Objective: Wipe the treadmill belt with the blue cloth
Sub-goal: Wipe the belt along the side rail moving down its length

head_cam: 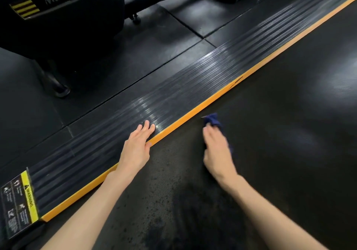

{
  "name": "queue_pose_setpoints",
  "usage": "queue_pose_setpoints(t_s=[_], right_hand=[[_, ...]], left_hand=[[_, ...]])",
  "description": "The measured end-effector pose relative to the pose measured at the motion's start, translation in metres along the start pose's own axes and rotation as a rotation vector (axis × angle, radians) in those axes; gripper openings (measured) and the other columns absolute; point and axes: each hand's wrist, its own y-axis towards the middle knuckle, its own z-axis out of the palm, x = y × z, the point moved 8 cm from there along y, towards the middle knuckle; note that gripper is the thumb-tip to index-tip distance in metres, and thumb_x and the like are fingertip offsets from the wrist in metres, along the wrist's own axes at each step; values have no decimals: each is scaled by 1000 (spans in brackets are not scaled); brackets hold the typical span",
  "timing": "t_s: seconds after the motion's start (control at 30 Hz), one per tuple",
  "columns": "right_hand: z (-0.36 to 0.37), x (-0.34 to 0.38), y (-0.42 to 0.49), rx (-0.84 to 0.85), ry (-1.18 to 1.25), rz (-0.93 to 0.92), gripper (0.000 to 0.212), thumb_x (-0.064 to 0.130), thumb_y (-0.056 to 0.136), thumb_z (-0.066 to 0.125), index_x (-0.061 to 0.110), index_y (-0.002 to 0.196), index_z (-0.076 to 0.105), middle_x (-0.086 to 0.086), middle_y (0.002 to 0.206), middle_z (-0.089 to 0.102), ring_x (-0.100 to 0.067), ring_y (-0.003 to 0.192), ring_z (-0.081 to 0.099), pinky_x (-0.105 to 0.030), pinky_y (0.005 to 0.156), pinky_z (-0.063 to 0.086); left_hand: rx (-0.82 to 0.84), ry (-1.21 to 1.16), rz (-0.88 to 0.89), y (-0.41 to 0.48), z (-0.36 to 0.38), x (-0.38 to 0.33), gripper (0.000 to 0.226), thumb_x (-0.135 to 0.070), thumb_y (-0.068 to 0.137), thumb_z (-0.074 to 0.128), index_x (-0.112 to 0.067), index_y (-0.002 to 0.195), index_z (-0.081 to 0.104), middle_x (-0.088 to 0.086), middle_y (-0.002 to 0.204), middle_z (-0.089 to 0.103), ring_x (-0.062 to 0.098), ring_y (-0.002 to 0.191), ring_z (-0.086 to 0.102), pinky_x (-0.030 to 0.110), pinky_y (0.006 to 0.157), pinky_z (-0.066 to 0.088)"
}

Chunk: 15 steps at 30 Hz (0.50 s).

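Black rubber floor tiles fill the upper left, and on them stands a black exercise machine with yellow stripes and pale lettering. Across the rest of the view runs the dark, finely textured treadmill belt, its long axis slanting from the lower left to the upper right. Along its left edge lie a narrow orange strip and, outside that, a ribbed black side rail that catches the light. A black-and-yellow warning sticker sits at the near end of the rail. The left hand lies flat on the rail, fingers straight and pointing up the machine, with its thumb at the orange strip. The right hand is down on the belt just beside the strip, well apart from the left, fingers bent over a small dark blue cloth (the hand is blurred, so the exact grip is hard to read). The bunched cloth pokes out beyond the fingertips, pointing up the belt, and a fold of it shows along the hand's right side. Near the bottom of the view the belt looks mottled with darker patches.
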Motion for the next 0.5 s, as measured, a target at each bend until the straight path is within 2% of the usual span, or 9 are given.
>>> queue_pose_setpoints(t_s=[0.07, 0.1, 0.17, 0.23, 0.3, 0.33, 0.43, 0.5], right_hand=[[25, 55, -27, 180, 147, -152, 59, -1, 64, 39, -4, 120, 57, -22, 120, 58, -40, 109, 56, -45, 98, 46], [37, 79, -46, 273, 173, -267, 59, -1, 63, 49, -2, 122, 56, -21, 124, 56, -40, 115, 53, -47, 101, 43], [49, 104, -80, 349, 104, -455, 69, 4, 59, 66, 4, 127, 56, -12, 133, 54, -31, 126, 48, -47, 107, 35], [49, 102, -90, 326, -15, -568, 59, 17, 69, 58, 14, 128, 57, -2, 136, 54, -21, 128, 47, -39, 109, 35], [45, 86, -84, 292, -59, -565, 52, 20, 80, 37, 16, 127, 58, 2, 135, 54, -19, 126, 49, -38, 108, 32], [44, 75, -78, 276, -87, -543, 51, 19, 82, 33, 15, 127, 58, 2, 134, 55, -20, 125, 50, -38, 105, 30], [17, 22, -48, 122, -143, -366, 51, 10, 83, 31, 8, 126, 58, -6, 132, 57, -27, 122, 53, -35, 105, 26], [-2, -17, -30, 93, -159, -254, 59, 0, 68, 39, 0, 123, 59, -15, 132, 55, -33, 121, 53, -32, 111, 19]], left_hand=[[-11, 4, 7, -1, 1, 1, 59, -14, 95, 48, -27, 147, 23, -7, 156, 13, 17, 143, 14, 44, 111, 26], [-20, -1, 12, -2, 2, 0, 59, -13, 95, 47, -27, 146, 23, -8, 156, 13, 16, 143, 13, 43, 110, 27], [-38, -17, 1, -2, 2, -1, 59, -10, 95, 47, -27, 146, 24, -8, 156, 13, 15, 143, 13, 41, 109, 28], [-41, -23, -11, -3, 2, -2, 59, -9, 95, 47, -26, 146, 24, -8, 156, 12, 15, 143, 13, 41, 110, 27], [-44, -16, -1, -3, 1, -2, 59, -9, 94, 48, -26, 146, 24, -8, 156, 13, 15, 143, 13, 42, 111, 27], [-41, -17, 5, -3, 0, -1, 59, -10, 94, 48, -26, 146, 25, -8, 156, 14, 15, 143, 14, 43, 111, 27], [-24, -24, 5, -2, 0, 1, 60, -13, 93, 51, -26, 146, 26, -7, 155, 17, 16, 143, 15, 44, 114, 26], [-17, -28, 1, -2, 0, 1, 60, -14, 93, 51, -26, 146, 25, -6, 155, 16, 17, 143, 14, 45, 114, 24]])
